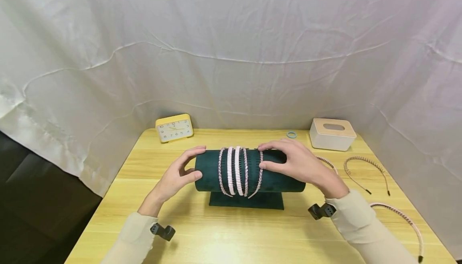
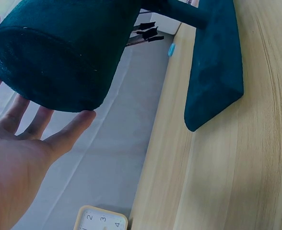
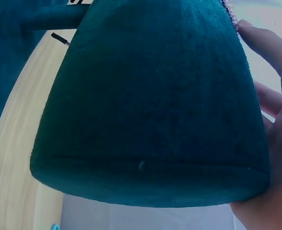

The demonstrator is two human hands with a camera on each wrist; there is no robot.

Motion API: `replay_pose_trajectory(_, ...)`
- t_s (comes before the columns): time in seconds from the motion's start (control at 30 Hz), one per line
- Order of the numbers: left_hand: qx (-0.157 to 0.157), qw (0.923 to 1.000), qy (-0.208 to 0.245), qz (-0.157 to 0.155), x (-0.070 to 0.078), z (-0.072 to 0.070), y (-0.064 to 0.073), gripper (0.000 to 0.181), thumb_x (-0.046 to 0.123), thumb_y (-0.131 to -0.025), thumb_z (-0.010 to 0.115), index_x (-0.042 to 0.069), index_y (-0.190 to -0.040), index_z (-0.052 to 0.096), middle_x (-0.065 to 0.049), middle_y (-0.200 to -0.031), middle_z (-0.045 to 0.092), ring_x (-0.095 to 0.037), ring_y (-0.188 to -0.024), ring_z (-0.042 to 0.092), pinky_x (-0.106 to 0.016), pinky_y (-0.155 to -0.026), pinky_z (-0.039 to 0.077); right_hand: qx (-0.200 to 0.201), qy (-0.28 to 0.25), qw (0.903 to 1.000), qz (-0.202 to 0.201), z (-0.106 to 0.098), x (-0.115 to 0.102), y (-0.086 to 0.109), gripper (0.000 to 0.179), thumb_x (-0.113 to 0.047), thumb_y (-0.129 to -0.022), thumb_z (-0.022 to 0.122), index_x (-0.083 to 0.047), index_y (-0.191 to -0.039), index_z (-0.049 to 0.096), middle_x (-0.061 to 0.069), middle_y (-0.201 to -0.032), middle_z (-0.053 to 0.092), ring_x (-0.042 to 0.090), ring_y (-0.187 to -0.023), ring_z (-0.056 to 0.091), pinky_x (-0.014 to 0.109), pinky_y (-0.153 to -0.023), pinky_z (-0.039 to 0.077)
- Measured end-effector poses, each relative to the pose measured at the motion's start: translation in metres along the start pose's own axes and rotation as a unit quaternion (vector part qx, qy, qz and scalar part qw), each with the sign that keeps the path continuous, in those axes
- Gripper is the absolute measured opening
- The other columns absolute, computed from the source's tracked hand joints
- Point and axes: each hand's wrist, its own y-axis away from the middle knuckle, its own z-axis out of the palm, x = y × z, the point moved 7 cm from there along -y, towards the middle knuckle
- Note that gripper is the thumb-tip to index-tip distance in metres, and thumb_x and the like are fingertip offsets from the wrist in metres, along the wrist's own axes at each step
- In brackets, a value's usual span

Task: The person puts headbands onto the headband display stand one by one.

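A dark green velvet headband stand (image 1: 281, 181), a roll on a flat base, stands mid-table. Several pink and white headbands (image 1: 229, 171) arch over its roll. My left hand (image 1: 173, 177) grips the roll's left end, thumb in front and fingers behind; the left wrist view shows the fingers (image 2: 71, 132) spread along the end's rim. My right hand (image 1: 301, 163) reaches over the roll and holds the rightmost headband (image 1: 260, 179), a braided pink one, between thumb and fingers. In the right wrist view the roll hides most of the right fingers, while the thumb (image 3: 263, 40) touches that headband.
To the right lie more headbands, one beaded (image 1: 364, 158), one pink (image 1: 406, 218) near the edge, another partly behind my right arm. At the back are a yellow clock (image 1: 175, 128), a light-blue ring (image 1: 291, 135) and a white tissue box (image 1: 330, 140) with a wooden lid.
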Motion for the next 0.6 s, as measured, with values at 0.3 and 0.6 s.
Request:
replay_pose_trajectory(0.3, -0.002, 1.0, 0.0, 0.002, 0.001, 0.0007, -0.0004, 0.063, 0.006, -0.103, 0.071, 0.015, -0.162, 0.049, -0.01, -0.175, 0.037, -0.01, -0.156, 0.039, -0.033, -0.114, 0.054, -0.028, -0.033, 0.9989, 0.016, -0.0008, 0.0064, -0.0038, 0.035, -0.042, -0.099, 0.081, -0.029, -0.131, 0.077, -0.009, -0.132, 0.077, 0.019, -0.127, 0.07, 0.052, -0.11, 0.056)
replay_pose_trajectory(0.6, 0.0, 1.0, -0.003, 0.0, 0.0018, 0.0004, -0.0002, 0.063, 0.006, -0.103, 0.071, 0.013, -0.162, 0.049, -0.01, -0.175, 0.037, -0.01, -0.155, 0.039, -0.038, -0.114, 0.054, -0.041, -0.027, 0.9986, 0.018, 0.0002, 0.0057, -0.0087, 0.035, -0.047, -0.1, 0.079, -0.03, -0.131, 0.077, -0.011, -0.129, 0.078, 0.017, -0.123, 0.072, 0.05, -0.106, 0.057)
